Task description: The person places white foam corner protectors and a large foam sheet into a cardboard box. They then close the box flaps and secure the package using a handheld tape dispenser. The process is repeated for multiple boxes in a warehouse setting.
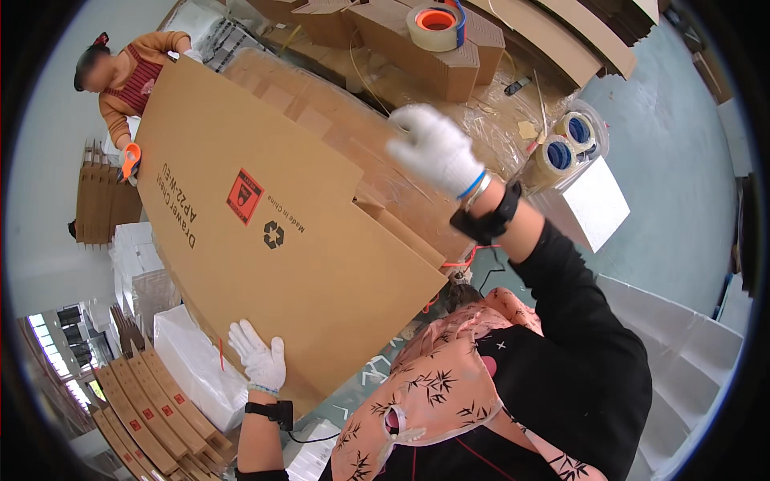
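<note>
Probably the cardboard carton [309, 244] is stiff, best held by opposite edges; left hand [258, 358] fingers apart, right hand [441, 151] fingers too blurred to tell.

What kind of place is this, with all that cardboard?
Probably a packing workshop or warehouse. There's a big cardboard carton in front of the person, rolls of clear tape over to the right, and rows of folded cartons at the lower left.
</note>
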`<state>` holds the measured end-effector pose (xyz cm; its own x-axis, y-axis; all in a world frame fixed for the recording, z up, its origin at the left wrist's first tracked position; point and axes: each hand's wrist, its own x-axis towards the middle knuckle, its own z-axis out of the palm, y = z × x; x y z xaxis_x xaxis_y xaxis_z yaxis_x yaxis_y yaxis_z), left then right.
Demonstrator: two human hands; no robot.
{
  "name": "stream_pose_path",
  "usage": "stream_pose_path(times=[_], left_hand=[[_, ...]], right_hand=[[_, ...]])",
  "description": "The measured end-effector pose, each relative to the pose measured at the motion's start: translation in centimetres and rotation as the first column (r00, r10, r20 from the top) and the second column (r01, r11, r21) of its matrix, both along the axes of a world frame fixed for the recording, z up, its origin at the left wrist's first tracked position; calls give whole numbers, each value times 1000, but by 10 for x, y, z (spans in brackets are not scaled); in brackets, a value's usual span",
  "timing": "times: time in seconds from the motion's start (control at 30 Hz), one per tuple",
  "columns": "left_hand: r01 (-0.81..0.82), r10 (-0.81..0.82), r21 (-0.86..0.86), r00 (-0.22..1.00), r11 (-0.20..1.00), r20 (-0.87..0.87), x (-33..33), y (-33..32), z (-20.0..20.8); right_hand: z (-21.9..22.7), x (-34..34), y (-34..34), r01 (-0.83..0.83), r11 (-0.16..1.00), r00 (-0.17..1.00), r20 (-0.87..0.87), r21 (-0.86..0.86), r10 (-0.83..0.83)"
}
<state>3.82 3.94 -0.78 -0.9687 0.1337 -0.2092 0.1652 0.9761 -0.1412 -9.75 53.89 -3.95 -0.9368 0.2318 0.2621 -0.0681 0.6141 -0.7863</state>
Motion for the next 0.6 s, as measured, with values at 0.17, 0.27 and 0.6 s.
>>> stream_pose_path(times=[0.17,0.27,0.6], left_hand=[[-2,6,-54,996,999,86,-7,9,10],[-20,27,-62,993,998,111,-7,8,11],[2,-1,-10,994,1000,108,-3,9,13]], right_hand=[[17,-94,134,590,788,803,-24,175,-596],[14,-135,156,635,765,712,299,112,-635],[14,-115,150,232,946,966,171,-228,-195]])
